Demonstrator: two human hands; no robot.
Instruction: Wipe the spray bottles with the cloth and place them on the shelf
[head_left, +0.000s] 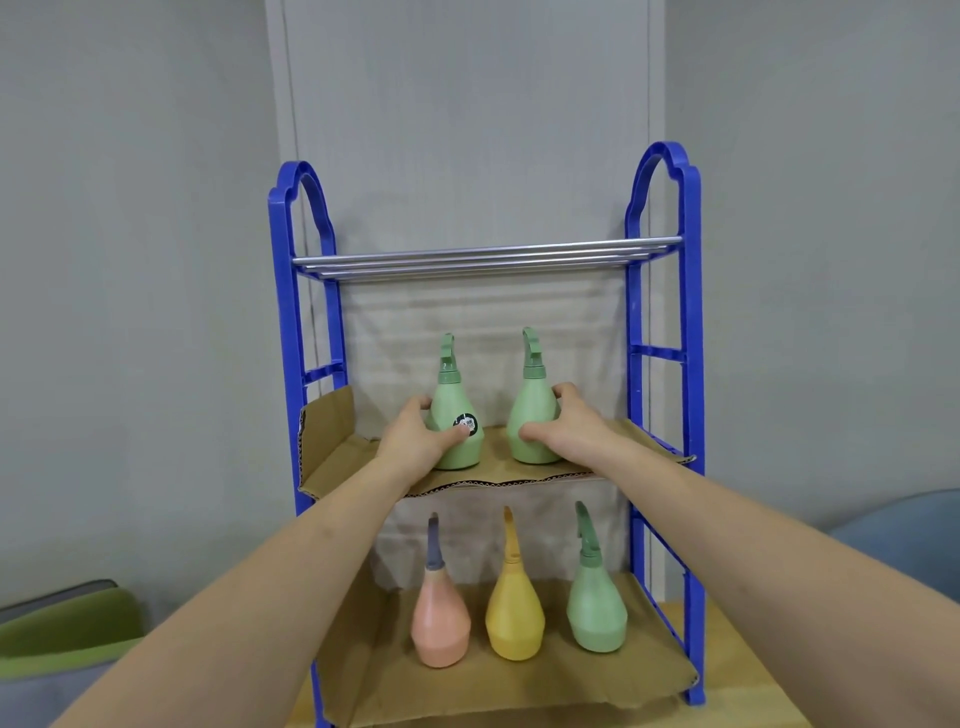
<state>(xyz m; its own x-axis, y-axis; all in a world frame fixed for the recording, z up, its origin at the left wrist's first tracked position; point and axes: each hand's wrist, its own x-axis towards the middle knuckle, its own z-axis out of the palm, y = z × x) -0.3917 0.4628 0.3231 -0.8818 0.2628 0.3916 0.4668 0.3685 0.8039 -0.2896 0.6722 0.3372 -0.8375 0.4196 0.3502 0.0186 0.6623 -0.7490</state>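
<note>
Green pear-shaped plastic spray bottle with a round black label (458, 423) stands on the cardboard-lined middle tier of the blue plastic shelf rack (688, 364), gripped by the left hand (415, 436), fingers curled around its belly. Beside it, a plain green spray bottle (532, 415) is clasped likewise by the right hand (563, 428). Below stand pink (440, 621), yellow (514, 613) and green (596, 605) bottles, upright, apart.

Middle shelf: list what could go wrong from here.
1. The cardboard liner sags along its front edge under the two green bottles, so they may tip forward when let go.
2. Both hands are occupied, so neither could catch a slip.
3. A fall could knock the bottles on the shelf below.
</note>
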